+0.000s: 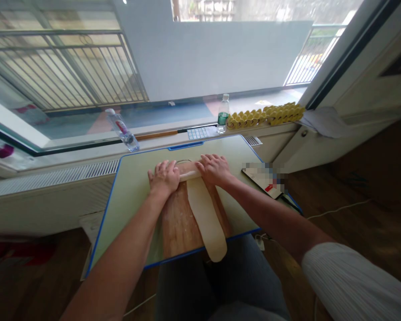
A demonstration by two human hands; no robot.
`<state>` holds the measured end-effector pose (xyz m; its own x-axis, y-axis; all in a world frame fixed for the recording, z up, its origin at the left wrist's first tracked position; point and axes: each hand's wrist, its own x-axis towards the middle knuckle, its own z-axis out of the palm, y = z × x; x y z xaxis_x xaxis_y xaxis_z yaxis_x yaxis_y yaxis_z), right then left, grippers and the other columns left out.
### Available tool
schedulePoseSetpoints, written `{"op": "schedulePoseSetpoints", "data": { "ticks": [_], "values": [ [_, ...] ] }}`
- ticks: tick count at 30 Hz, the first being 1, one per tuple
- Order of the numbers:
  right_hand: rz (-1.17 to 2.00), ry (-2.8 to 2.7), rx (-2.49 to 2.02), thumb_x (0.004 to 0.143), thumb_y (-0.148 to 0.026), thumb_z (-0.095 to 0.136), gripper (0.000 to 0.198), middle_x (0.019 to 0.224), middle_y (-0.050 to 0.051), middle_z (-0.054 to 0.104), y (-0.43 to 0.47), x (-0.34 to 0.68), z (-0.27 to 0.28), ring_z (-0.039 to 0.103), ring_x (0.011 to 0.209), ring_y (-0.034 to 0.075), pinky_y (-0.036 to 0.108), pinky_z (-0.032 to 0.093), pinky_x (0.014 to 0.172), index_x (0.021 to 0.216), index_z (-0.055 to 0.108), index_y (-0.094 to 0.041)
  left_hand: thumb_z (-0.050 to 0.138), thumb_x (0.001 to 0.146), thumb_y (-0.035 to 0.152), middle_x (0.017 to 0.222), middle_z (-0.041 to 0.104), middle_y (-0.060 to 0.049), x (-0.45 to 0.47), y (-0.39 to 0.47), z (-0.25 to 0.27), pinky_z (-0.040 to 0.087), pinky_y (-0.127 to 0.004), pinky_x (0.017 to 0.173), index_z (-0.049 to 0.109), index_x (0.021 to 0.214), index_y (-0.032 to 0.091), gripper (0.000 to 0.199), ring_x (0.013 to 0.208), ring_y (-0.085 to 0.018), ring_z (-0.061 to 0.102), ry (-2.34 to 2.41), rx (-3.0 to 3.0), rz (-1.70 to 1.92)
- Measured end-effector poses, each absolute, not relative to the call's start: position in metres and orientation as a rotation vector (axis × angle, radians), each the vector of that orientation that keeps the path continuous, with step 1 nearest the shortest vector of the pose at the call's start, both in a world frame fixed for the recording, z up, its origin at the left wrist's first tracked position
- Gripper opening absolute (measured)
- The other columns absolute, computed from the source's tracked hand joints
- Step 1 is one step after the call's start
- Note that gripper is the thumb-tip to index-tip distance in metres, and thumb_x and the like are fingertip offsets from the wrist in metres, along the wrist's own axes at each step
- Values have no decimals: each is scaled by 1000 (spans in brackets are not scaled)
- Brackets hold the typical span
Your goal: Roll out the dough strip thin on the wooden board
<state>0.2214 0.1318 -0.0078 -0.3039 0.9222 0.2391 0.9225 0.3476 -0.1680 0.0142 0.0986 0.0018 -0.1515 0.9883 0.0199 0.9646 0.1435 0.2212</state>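
A long, flat strip of pale dough (205, 218) runs down the wooden board (178, 223), its rounded near end hanging past the table's front edge. Across the far part of the strip lies a pale rolling pin (188, 176). My left hand (164, 177) is closed over the pin's left end, and my right hand (214, 168) is closed over its right end. Both palms face down, covering the pin's ends. Whether some dough is wrapped around the pin, I cannot tell.
The board rests on a small pale-green table (130, 200) with a blue rim. A phone (262, 180) lies at its right edge. Along the windowsill stand two plastic bottles (123, 131), a stick (157, 135) and yellow egg trays (265, 117). A cable (337, 208) crosses the floor.
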Motion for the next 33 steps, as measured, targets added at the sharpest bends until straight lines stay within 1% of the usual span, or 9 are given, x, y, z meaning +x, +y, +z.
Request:
{"op": "schedulePoseSetpoints", "data": {
  "ticks": [11,15,18,21,24,26,29,31,33],
  "values": [
    [105,-2314,-1732,111,-60,39,57,149,12,67,162,215,-8,59,133,33,47,46,111,145,63,-22,30,105,47,174,42,-6,2,136,2,25,-72,129,52,161,35,61,158,-37,38,2216,1926,148],
    [56,-2303,-1713,111,-56,40,51,143,13,70,152,217,-9,60,128,32,45,46,108,138,66,-22,26,106,47,175,41,-7,5,128,5,23,-71,129,51,162,33,63,159,-35,38,2219,1933,150],
    [20,-2289,-1706,111,-56,38,52,140,14,71,136,218,-8,60,126,33,47,45,108,134,67,-20,24,106,46,175,41,-9,10,115,6,22,-71,130,51,162,31,64,159,-34,38,2230,1944,168],
    [28,-2268,-1693,111,-59,37,58,147,17,67,115,221,-7,55,132,35,51,42,111,142,62,-16,23,106,44,173,43,-11,13,99,8,22,-71,130,52,161,29,63,158,-33,39,2235,1988,174],
    [67,-2254,-1673,112,-57,33,62,155,20,60,93,224,-6,49,141,36,58,35,119,151,55,-14,24,106,42,173,43,-12,14,86,10,19,-71,130,50,163,28,64,160,-33,37,2228,2061,147],
    [110,-2270,-1678,113,-55,31,60,154,19,60,82,225,-3,47,144,36,64,30,123,149,56,-15,26,106,41,175,39,-12,15,83,11,17,-71,131,46,165,26,64,161,-33,34,2200,2102,132],
    [168,-2372,-1706,112,-51,31,54,146,18,66,81,226,7,49,143,37,73,27,123,137,66,-18,32,103,37,176,38,-12,20,87,12,22,-67,131,44,165,23,65,161,-33,35,2174,2097,181],
    [179,-2444,-1700,111,-48,33,49,145,17,67,90,225,13,51,140,37,74,28,121,135,68,-22,34,101,32,172,45,-12,25,94,10,30,-63,129,51,159,22,62,155,-32,43,2205,2059,252],
    [180,-2478,-1689,110,-46,35,47,148,15,65,101,224,15,53,138,37,72,33,119,140,65,-26,34,101,29,165,53,-13,29,100,8,36,-60,126,57,153,22,58,149,-32,50,2254,2028,310]
  ]
}}
